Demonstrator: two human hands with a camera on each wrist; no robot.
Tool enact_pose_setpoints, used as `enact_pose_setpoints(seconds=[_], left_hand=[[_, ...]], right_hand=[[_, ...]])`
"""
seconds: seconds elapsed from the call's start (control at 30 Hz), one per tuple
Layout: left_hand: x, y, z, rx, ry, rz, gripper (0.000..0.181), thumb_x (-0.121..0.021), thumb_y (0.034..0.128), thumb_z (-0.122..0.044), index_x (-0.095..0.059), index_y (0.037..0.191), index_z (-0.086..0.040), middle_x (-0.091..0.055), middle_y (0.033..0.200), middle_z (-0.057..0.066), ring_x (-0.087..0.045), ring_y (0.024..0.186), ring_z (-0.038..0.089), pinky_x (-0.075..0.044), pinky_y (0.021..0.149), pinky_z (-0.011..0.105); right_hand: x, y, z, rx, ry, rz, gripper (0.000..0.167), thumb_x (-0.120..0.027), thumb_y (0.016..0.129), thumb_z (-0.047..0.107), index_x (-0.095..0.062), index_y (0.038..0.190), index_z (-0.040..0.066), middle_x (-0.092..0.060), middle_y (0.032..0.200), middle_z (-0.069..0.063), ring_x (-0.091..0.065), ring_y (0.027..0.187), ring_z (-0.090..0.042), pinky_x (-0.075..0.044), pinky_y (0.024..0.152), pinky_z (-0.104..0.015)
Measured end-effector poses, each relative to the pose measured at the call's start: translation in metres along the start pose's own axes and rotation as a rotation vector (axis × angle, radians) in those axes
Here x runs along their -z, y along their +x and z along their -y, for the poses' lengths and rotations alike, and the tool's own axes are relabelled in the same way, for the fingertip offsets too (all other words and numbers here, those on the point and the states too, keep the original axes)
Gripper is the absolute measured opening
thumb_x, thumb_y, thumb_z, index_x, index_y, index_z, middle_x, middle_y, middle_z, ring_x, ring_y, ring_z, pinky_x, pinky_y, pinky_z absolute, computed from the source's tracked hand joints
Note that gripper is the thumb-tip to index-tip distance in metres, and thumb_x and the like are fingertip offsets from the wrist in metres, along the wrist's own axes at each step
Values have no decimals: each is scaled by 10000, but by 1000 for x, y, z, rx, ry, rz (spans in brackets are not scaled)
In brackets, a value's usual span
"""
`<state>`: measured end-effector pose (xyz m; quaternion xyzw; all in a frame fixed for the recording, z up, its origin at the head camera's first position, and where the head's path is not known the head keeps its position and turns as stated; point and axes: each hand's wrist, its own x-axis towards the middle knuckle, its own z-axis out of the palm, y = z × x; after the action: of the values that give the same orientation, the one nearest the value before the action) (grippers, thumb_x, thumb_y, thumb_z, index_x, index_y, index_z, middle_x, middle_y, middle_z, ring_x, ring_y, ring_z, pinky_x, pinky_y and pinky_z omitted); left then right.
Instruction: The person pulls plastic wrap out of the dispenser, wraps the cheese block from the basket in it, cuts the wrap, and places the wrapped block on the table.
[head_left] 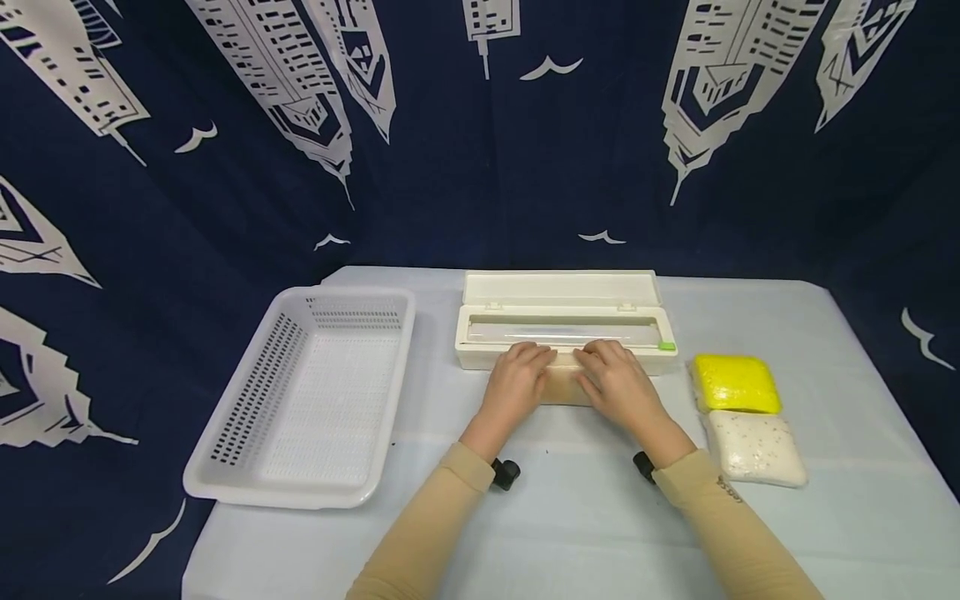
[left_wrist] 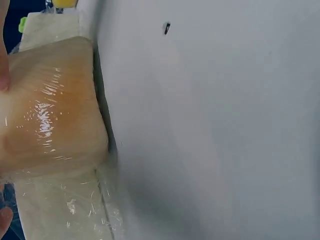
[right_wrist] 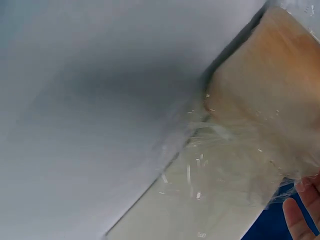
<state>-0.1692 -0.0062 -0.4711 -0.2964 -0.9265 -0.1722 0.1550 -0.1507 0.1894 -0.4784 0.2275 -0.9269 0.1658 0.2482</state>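
A tan, bread-like block (head_left: 564, 388) in shiny clear film lies against the front of a white cling film dispenser (head_left: 474, 358). My left hand (head_left: 516, 379) holds its left side, fingers bent over the far edge. On the opposite side, my right hand (head_left: 617, 383) grips the block in the same way. In the left wrist view the wrapped block (left_wrist: 60, 115) shows a glossy, browned face. Loose, wrinkled cling film (right_wrist: 200, 170) spreads from the block over the dispenser in the right wrist view, beside bent fingertips (right_wrist: 295, 220). The undersides of both hands are hidden.
The dispenser's lid (head_left: 562, 288) is raised at the back, and a green slider (head_left: 667, 346) sits at its right end. A white perforated basket (head_left: 382, 417) stands at left. At right lie a yellow wrapped block (head_left: 735, 382) and a speckled white one (head_left: 756, 450).
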Motion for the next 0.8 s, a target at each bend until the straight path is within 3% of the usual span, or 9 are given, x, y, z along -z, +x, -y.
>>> enact_pose_setpoints(seconds=[0.1, 0.17, 0.23, 0.3, 0.4, 0.47, 0.63, 0.7, 0.8], left_hand=[[5, -12, -5, 124, -132, -74, 299, -648, 948, -176, -651, 1242, -118, -691, 1201, 30, -596, 1158, 202, -496, 979, 322], [8, -24, -12, 243, -277, -77, 248, -637, 948, -162, -649, 1187, -96, -712, 1082, 35, -640, 1027, 177, -526, 868, 274], [8, -37, -20, 366, -458, -5, 205, -627, 948, -151, -632, 1134, -65, -716, 969, 31, -655, 884, 141, -525, 727, 235], [3, -47, -27, 472, -615, 119, 203, -622, 943, -145, -609, 1115, -38, -720, 907, 40, -664, 800, 124, -507, 649, 218], [-13, -52, -34, 601, -802, 294, 275, -620, 949, -156, -581, 1167, 7, -731, 933, 80, -675, 787, 134, -524, 650, 238], [-24, -50, -34, 678, -919, 329, 339, -614, 952, -145, -553, 1223, 49, -730, 976, 126, -691, 813, 166, -549, 687, 264], [-40, -41, -32, 888, -1222, 264, 421, -568, 970, -71, -469, 1310, 156, -694, 1114, 231, -711, 985, 283, -585, 826, 310], [-42, -37, -32, 946, -1310, 229, 425, -546, 976, -48, -451, 1323, 177, -666, 1177, 253, -681, 1083, 315, -565, 901, 326], [-39, -36, -31, 985, -1413, 189, 454, -536, 978, -44, -410, 1343, 194, -595, 1264, 280, -615, 1192, 352, -513, 1001, 370]], right_hand=[[0, 5, 3, 5, 20, 17, 402, -796, 811, 166, -689, 1141, -39, -642, 1104, -165, -586, 1038, -345, -505, 884, -496], [0, 10, 6, 13, 38, 42, 419, -789, 816, 179, -681, 1163, -31, -637, 1147, -163, -580, 1083, -347, -496, 912, -510], [-1, 15, 8, 28, 48, 72, 414, -775, 829, 175, -675, 1174, -31, -636, 1175, -162, -573, 1120, -347, -489, 931, -516], [-2, 18, 10, 43, 51, 94, 385, -769, 835, 154, -679, 1157, -37, -640, 1170, -160, -572, 1126, -342, -486, 940, -511], [-3, 21, 12, 63, 45, 98, 331, -779, 829, 120, -696, 1102, -48, -650, 1116, -154, -584, 1077, -328, -501, 924, -480], [-5, 22, 13, 68, 47, 90, 303, -788, 821, 104, -705, 1067, -52, -650, 1070, -151, -597, 1026, -321, -515, 904, -456], [-8, 20, 18, 45, 74, 81, 291, -786, 825, 99, -706, 1054, -61, -642, 1018, -153, -612, 972, -311, -539, 873, -419], [-9, 20, 20, 31, 87, 81, 290, -786, 825, 103, -706, 1051, -60, -641, 1012, -151, -609, 972, -307, -545, 865, -409], [-7, 20, 23, 11, 99, 79, 284, -787, 821, 98, -707, 1042, -61, -638, 997, -146, -601, 960, -301, -553, 837, -398]])
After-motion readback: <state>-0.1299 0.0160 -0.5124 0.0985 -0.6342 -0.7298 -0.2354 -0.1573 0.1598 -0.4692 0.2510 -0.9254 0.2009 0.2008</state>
